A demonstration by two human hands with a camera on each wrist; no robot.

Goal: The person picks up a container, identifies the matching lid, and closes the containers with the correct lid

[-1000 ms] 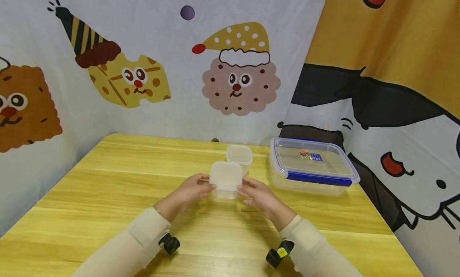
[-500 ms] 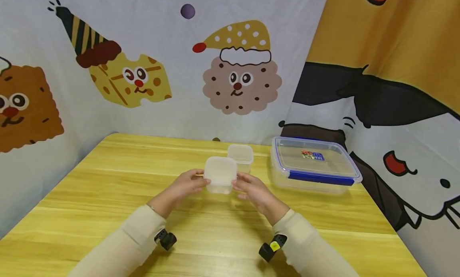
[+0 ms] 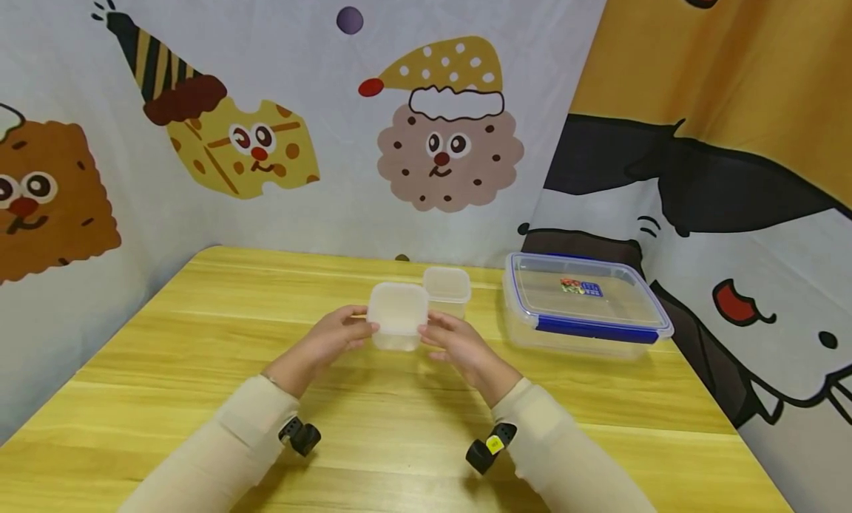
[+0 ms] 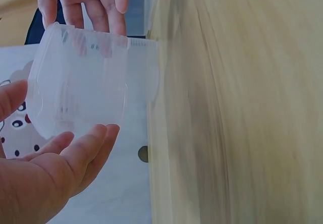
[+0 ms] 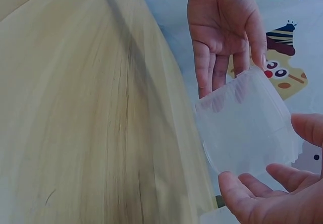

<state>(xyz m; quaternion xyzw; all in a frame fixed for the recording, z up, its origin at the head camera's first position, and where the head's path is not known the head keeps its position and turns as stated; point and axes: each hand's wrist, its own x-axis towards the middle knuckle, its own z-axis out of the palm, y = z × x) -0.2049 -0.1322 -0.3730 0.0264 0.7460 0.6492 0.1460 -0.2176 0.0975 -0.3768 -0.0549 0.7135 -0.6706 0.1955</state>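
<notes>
Between my two hands is a small, square, clear plastic food container with a frosted lid [image 3: 398,310]. My left hand [image 3: 333,334] holds its left side, thumb near the lid's edge and fingers along the wall. On the opposite side my right hand [image 3: 466,347] grips it the same way. In the left wrist view, a gap shows between the container [image 4: 86,77] and the tabletop, so it is held up off the wood. Just behind it, to the right, a second small lidded container [image 3: 447,284] stands on the table, its lower left part hidden.
A large clear food box with blue clips [image 3: 586,299] stands at the back right of the wooden table [image 3: 200,350]. A cartoon-printed curtain [image 3: 346,225] hangs along the table's far edge and right side.
Both hands have moved the small container left and slightly farther from me, away from the second container, which now shows more. The large box has stayed in place.
</notes>
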